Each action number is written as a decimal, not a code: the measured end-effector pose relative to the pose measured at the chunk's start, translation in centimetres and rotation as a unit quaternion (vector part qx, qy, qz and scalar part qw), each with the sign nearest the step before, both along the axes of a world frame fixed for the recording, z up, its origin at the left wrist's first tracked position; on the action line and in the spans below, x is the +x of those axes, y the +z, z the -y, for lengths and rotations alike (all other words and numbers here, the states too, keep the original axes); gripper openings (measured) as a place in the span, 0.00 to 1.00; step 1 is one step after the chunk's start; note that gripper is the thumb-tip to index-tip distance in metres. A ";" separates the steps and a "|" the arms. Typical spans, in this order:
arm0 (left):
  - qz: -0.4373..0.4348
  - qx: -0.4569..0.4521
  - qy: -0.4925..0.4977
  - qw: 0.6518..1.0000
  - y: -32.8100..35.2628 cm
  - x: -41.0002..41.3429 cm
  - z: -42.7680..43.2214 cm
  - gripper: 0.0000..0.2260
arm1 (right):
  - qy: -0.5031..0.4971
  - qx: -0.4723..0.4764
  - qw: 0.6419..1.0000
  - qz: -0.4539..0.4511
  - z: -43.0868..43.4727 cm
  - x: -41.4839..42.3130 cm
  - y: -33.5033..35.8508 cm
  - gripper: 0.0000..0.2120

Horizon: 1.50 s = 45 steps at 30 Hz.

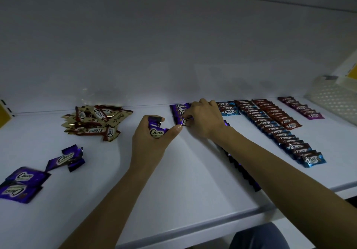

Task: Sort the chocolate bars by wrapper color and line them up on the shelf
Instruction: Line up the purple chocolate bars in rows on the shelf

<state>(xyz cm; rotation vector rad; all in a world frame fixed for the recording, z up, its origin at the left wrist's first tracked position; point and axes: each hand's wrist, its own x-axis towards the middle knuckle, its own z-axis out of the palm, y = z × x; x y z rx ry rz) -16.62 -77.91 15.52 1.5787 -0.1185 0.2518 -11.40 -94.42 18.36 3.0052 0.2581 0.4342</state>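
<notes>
On the white shelf, my left hand grips a small stack of purple Choco bars, thumb stretched to the right. My right hand pinches one purple bar at the purple row, which runs back to front and is mostly hidden under my right forearm. Loose purple bars lie at the left and at the far left. A heap of gold-and-brown bars sits at the back left.
Right of my hand run sorted rows: a short blue one, a long blue-edged one, a red one and a magenta one. A white plastic basket stands at the far right. The shelf's front edge is near me.
</notes>
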 end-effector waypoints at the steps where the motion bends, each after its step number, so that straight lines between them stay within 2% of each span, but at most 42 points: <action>1: 0.002 0.004 -0.002 1.000 0.1 -0.1 0.0 0.23 | 0.000 0.002 1.000 -0.001 0.0 0.1 0.0 0.09; 6: 0.002 0.005 -0.011 1.000 0.0 -0.2 -0.2 0.23 | 0.009 0.029 0.999 0.011 0.1 -0.1 -0.2 0.11; 8: 0.003 -0.012 -0.012 1.000 0.2 -0.1 -0.1 0.23 | 0.029 0.093 0.995 0.014 0.0 -0.8 -0.2 0.12; 11: 0.002 -0.029 -0.010 1.000 0.3 -0.1 -0.1 0.25 | 0.118 0.286 0.948 -0.070 -0.5 -3.3 -0.2 0.13; 12: 0.001 -0.028 -0.006 1.000 0.4 -0.1 -0.1 0.27 | 0.145 0.323 0.931 -0.089 -1.0 -4.4 -0.1 0.13; 18: -0.001 0.002 -0.014 1.000 0.5 -0.6 0.0 0.24 | 0.197 0.448 0.870 -0.066 -3.6 -8.8 0.5 0.18; 20: -0.034 -0.046 -0.032 0.998 0.6 -0.8 0.0 0.25 | 0.199 0.456 0.866 -0.051 -4.0 -9.0 0.6 0.18; 24: -0.092 -0.130 -0.067 0.985 0.7 -0.8 0.2 0.24 | 0.176 0.493 0.851 -0.040 -4.0 -8.8 0.3 0.07; 28: -0.048 -0.084 -0.036 0.995 0.8 -0.7 0.3 0.14 | 0.123 0.579 0.804 -0.058 -3.3 -8.5 0.5 0.10; 30: -0.036 -0.062 -0.012 0.997 0.6 -0.5 0.1 0.11 | 0.090 0.598 0.793 -0.067 -2.4 -8.5 0.5 0.11; 32: -0.027 -0.055 -0.002 0.998 0.4 -0.3 -0.1 0.09 | 0.046 0.564 0.820 -0.085 -1.2 -8.3 0.3 0.10; 34: -0.019 -0.048 -0.002 0.999 0.4 -0.3 -0.1 0.08 | 0.007 0.445 0.889 -0.105 0.0 -8.1 0.1 0.07; 36: -0.017 -0.039 -0.003 0.999 0.4 -0.4 -0.1 0.06 | -0.015 0.348 0.931 -0.110 0.6 -8.0 0.1 0.02; 40: -0.014 -0.041 -0.008 0.999 0.3 -0.4 -0.1 0.06 | -0.040 0.259 0.961 -0.092 0.9 -7.7 0.1 0.11; 43: -0.017 -0.048 -0.008 0.999 0.2 -0.3 -0.1 0.08 | -0.025 0.250 0.964 -0.086 0.3 -7.5 0.5 0.14; 45: -0.019 -0.053 -0.008 0.998 0.1 -0.2 -0.1 0.10 | -0.020 0.201 0.974 -0.098 0.0 -7.1 0.6 0.13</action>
